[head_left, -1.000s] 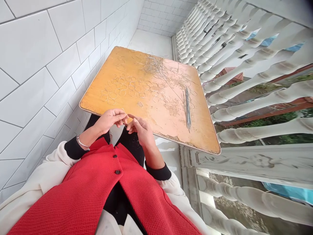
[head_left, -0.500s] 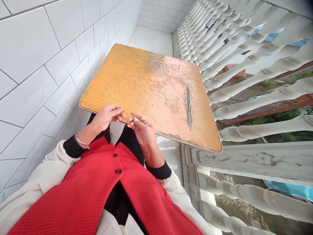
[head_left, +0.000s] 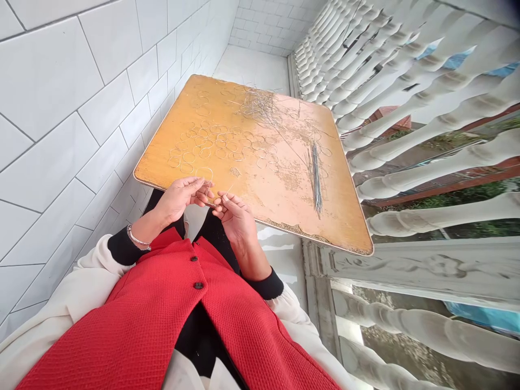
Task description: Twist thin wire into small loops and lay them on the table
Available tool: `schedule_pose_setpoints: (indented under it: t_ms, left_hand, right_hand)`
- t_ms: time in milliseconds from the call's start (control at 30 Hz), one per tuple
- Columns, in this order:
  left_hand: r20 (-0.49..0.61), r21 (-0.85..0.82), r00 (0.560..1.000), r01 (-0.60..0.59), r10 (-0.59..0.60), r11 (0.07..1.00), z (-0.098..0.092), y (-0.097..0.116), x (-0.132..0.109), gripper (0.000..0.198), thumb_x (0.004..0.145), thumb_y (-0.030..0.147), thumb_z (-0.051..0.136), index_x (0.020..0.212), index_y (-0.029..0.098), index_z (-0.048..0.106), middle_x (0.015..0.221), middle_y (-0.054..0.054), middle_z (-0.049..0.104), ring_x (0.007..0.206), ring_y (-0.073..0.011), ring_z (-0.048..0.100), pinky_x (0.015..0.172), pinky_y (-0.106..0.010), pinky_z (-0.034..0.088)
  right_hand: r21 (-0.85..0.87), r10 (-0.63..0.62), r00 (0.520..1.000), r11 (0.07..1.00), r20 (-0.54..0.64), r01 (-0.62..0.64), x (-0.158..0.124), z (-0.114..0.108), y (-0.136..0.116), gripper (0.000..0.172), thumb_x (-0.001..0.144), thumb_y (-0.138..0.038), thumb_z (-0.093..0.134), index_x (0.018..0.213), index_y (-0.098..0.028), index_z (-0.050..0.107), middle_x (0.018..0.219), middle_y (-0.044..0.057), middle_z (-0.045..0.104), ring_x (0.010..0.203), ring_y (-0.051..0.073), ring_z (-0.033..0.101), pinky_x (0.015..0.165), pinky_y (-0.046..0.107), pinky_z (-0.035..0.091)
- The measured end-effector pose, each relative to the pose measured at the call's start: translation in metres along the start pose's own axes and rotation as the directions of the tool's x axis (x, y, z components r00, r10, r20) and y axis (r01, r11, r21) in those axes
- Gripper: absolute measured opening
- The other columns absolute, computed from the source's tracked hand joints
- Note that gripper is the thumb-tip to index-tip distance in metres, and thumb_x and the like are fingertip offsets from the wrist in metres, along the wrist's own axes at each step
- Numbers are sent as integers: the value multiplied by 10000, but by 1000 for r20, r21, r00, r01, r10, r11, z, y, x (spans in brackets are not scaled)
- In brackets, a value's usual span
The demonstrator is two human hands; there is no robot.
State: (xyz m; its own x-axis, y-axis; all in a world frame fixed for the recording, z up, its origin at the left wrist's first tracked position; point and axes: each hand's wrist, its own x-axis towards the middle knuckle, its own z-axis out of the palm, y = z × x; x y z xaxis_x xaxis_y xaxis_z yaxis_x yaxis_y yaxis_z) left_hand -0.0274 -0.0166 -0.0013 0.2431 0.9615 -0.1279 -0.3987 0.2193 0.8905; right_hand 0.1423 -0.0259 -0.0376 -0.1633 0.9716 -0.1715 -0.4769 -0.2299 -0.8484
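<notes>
Left hand (head_left: 181, 195) and right hand (head_left: 236, 216) pinching one wire loop (head_left: 212, 174) between them, at surface's (head_left: 162, 165) near edge; loop looks unfinished; many rings (head_left: 221, 142) already formed beyond hands; tangled wire (head_left: 260, 106) farther, straight bundle (head_left: 316, 184) rightward, apparently unworked

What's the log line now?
left hand: holding curved wire | right hand: pinching near wire end | table: wire rings, tangled wire, wire bundle
</notes>
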Motion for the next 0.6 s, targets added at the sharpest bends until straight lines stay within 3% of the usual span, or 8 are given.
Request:
schedule_pose_setpoints:
  t_ms: [167,300,400,500,600]
  left_hand:
    - [-46,76,999,-23,27,997,6,1,-2,248,900,346,675,878,99,686,717,-21,682,565,-62,592,551,-184,463]
    - [-69,132,997,-31,40,991,9,2,-2,223,910,308,663,847,95,686,682,-11,658,547,-56,572,531,-178,443]
    - [-84,154,996,-29,43,988,9,2,-2,202,920,265,641,817,95,678,656,-6,644,529,-53,554,513,-173,427]
    - [-84,197,996,-20,37,980,10,2,-2,197,923,244,625,800,99,677,636,-3,636,519,-51,540,506,-169,420]
    - [-78,244,996,-20,40,970,10,0,-2,197,925,224,610,781,105,671,617,7,619,509,-47,525,502,-162,418]
  right_hand:
    - [-186,-83,995,980,-56,71,-1,3,2,238,785,-399,703,930,-211,695,760,8,702,594,99,594,617,247,543]
    - [-404,-215,975,897,-49,178,-2,5,4,310,836,-438,628,1031,-204,683,779,20,694,632,121,607,663,292,534]
    - [-612,-347,938,747,-23,262,-1,5,4,352,863,-373,571,1145,-194,684,700,-9,634,624,132,592,685,306,512]
    - [-799,-442,896,525,36,291,1,5,4,427,862,-283,513,1251,-186,659,675,-21,604,622,143,578,703,315,493]
    - [-903,-481,867,304,128,302,4,5,4,478,860,-228,472,1306,-156,631,743,27,646,692,177,597,735,338,486]
